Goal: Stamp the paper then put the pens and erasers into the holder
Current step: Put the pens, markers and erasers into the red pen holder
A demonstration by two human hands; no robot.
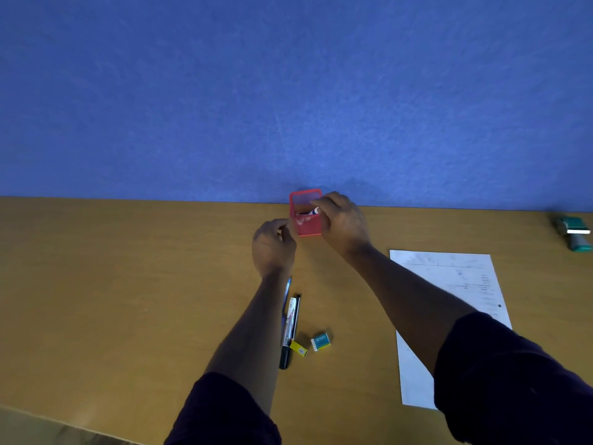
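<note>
Two hands work at the far edge of the counter [128, 284], where the red mesh holder [306, 224] stands against the blue wall. It looks light and thin-walled, stiff enough to keep its shape but easy to tip or slide, so bracing it low on a side wall seems wise. The left hand [272, 245] sits at its left wall with fingers curled; whether that grip actually pinches the mesh I cannot tell. The right hand [345, 223] reaches over the holder's right rim, its grip closed round a white and blue pen [313, 211] whose end already lies inside the opening.

The paper [449, 284] lies flat toward the right side of the counter, partly under the right forearm; thin and floppy, it is best left where it is. The stamp [574, 234] lies on its side near the far right corner.

Toward the near edge, beside the left forearm, several more pens [290, 322] lie bundled lengthwise: rigid, smooth and prone to roll, best pinched mid-barrel. Just right of them lie a yellow eraser [299, 348] and a teal eraser [321, 341], small, light and grippy, easily taken by their long sides. All of these lie well apart from both grips.
</note>
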